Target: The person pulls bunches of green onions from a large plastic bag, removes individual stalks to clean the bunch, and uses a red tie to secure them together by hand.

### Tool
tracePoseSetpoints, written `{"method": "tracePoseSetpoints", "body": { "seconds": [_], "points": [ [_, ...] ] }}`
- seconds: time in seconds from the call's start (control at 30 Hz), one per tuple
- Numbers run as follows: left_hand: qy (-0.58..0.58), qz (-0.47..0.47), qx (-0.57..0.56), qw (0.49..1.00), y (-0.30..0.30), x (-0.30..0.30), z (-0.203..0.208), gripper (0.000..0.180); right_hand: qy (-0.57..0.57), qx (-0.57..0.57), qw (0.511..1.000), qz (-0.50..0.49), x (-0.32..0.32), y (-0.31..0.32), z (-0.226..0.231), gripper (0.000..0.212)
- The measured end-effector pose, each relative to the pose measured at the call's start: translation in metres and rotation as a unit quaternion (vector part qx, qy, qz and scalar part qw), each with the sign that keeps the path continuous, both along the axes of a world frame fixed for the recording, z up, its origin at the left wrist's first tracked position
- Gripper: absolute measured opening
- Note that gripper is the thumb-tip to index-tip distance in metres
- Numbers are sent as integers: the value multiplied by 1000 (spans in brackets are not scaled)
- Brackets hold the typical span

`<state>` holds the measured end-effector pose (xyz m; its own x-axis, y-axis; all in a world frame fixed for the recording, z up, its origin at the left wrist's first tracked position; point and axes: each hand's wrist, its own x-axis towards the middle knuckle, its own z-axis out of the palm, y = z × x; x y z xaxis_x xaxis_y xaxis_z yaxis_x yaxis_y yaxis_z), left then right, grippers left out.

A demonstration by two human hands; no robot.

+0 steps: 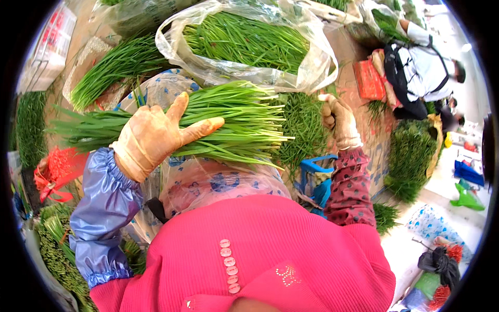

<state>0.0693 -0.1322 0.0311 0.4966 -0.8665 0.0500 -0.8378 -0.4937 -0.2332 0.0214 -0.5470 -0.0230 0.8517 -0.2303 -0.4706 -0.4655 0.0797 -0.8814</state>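
Note:
A thick bunch of long green garlic chives [228, 119] lies crosswise over my lap, its pale cut ends to the right. My left hand [156, 132], in a stained pale glove, grips the bunch from above near its leafy left part. Its thumb and index finger stretch over the stems; the other fingers are partly hidden. My right hand [340, 120], also gloved, is held apart from the bunch on the right with its fingers curled in. What it holds, if anything, I cannot make out. Below and left of it spreads a heap of loose green trimmings [304, 127].
A clear plastic bag [174, 39] full of chives stands in front. Another chive bundle [117, 67] lies front left, near a red bag [60, 169]. A blue plastic stool [317, 165] is beside my right forearm. Another person [423, 67] sits at far right, behind stacked greens [410, 156].

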Motion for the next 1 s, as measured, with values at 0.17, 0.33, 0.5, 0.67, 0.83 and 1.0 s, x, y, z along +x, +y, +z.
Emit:
{"method": "tracePoseSetpoints", "body": {
  "seconds": [0.17,0.33,0.5,0.67,0.83,1.0],
  "points": [
    [20,14,-43,999,8,4,-16,63,-158,-104,977,99,0,77,19,24],
    [7,-30,-127,991,-6,17,-25,62,-346,-443,772,296,17,154,40,32],
    [171,-26,-103,979,8,35,-8,75,-192,28,976,-104,25,130,52,18],
    [533,-63,-340,772,17,55,-24,70,-222,46,947,-226,8,39,77,18],
    [349,-225,-248,875,13,72,-34,61,-149,-125,981,-20,-21,42,88,42],
    [557,-108,-257,783,10,62,-33,62,-277,-12,933,228,11,63,100,102]
  ]
}}
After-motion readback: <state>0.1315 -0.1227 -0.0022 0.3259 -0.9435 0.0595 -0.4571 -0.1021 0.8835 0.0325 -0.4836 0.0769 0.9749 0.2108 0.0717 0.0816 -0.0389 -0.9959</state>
